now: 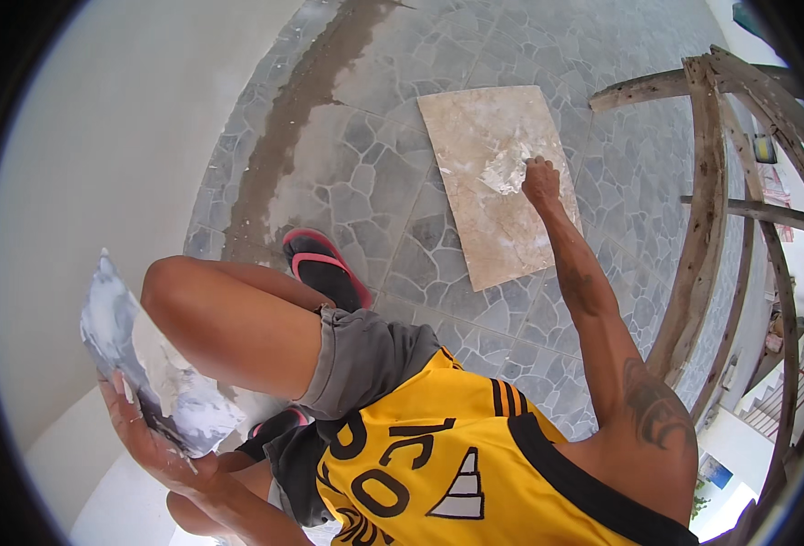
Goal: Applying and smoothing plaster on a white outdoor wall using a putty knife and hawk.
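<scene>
My left hand (pixel 138 428), at the lower left, grips a thin flat plate (pixel 114 314) smeared with white and grey paste. A thick lump of the paste (pixel 197 409) covers its near part. Some paste also sticks to my fingers. My right arm reaches far out over a beige tile (pixel 475 227) lying on the floor. There my right hand (pixel 540 179) is closed at the edge of a heap of white paste (pixel 505 171). Whatever it grips is mostly hidden behind the fingers, and I cannot make out its kind.
To the left rises a pale wall (pixel 111 146). Grey stone-patterned flooring (pixel 366 155) surrounds the tile, with a brown strip (pixel 275 146) along the wall side. A wooden frame (pixel 707 200) stands close on the right. My sandalled foot (pixel 325 268) is between wall and tile.
</scene>
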`<state>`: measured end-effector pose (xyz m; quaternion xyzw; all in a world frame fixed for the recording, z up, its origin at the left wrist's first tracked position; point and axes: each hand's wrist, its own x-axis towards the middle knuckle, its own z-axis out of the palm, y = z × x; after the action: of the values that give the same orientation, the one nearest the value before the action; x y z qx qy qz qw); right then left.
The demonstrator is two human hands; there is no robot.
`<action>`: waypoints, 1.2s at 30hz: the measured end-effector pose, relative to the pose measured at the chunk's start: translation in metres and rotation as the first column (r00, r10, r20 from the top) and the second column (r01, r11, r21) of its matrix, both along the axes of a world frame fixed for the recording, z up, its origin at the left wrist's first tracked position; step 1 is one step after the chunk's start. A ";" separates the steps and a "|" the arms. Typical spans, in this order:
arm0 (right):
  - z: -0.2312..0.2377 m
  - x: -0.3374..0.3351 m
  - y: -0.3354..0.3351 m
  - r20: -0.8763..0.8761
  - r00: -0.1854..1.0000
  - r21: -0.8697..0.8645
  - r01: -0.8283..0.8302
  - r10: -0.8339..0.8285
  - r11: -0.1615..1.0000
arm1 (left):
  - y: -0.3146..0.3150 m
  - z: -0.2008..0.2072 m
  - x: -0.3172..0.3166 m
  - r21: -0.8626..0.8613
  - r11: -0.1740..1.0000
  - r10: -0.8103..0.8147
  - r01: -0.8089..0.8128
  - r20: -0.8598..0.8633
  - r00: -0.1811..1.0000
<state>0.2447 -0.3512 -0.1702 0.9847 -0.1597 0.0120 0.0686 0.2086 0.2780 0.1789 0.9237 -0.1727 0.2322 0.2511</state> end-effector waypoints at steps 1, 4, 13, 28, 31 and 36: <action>-0.013 0.001 -0.001 -0.052 0.998 -0.019 -0.028 0.027 0.999 | -0.016 -0.005 0.004 -0.074 0.997 -0.029 0.025 -0.058 0.998; -0.011 0.003 -0.003 -0.173 0.977 -0.045 -0.133 0.123 0.990 | -0.056 -0.015 0.024 -0.499 0.813 0.097 -0.299 -0.391 0.915; -0.006 0.004 0.034 -0.312 0.925 0.011 -0.225 0.217 0.974 | -0.128 -0.024 0.066 -0.745 0.492 -0.163 -0.450 -0.586 0.794; -0.002 -0.039 0.051 -0.227 0.965 0.256 -0.070 0.131 0.964 | -0.144 -0.052 0.076 -0.826 0.390 -0.417 -0.406 -0.552 0.722; 0.000 -0.032 0.052 0.126 0.992 0.015 -0.012 0.011 1.000 | -0.153 -0.051 0.077 -0.827 0.362 -0.416 -0.430 -0.557 0.719; -0.030 -0.066 0.043 -0.220 0.967 -0.017 -0.135 0.128 0.991 | -0.166 -0.054 0.078 -0.833 0.352 -0.491 -0.427 -0.553 0.674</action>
<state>0.1789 -0.3084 -0.1997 0.9872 -0.0853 -0.0893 0.1004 0.2870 0.1119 0.1253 0.6086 0.0891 -0.1136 0.7802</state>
